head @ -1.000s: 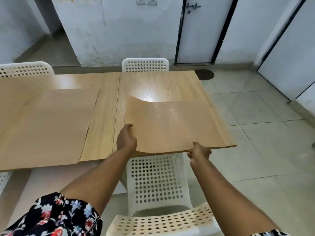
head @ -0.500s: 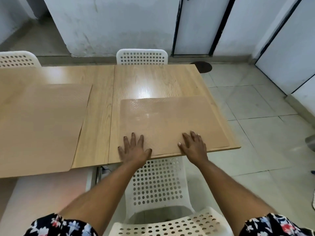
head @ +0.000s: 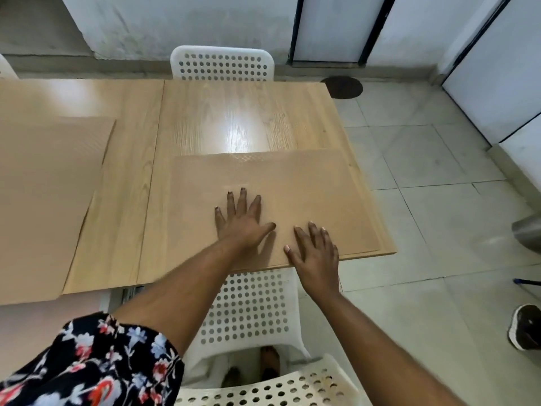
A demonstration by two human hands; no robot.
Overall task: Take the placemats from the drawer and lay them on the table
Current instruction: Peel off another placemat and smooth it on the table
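We reach forward with both arms, bare from above the elbow down. Our left hand [head: 241,222] lies palm down, fingers spread and straight, thumb angled out to the right. Our right hand [head: 314,253] sits just beside it and a little nearer to us, also flat with fingers splayed forward. A floral sleeve [head: 87,367] covers the left upper arm; the right sleeve seems out of view.
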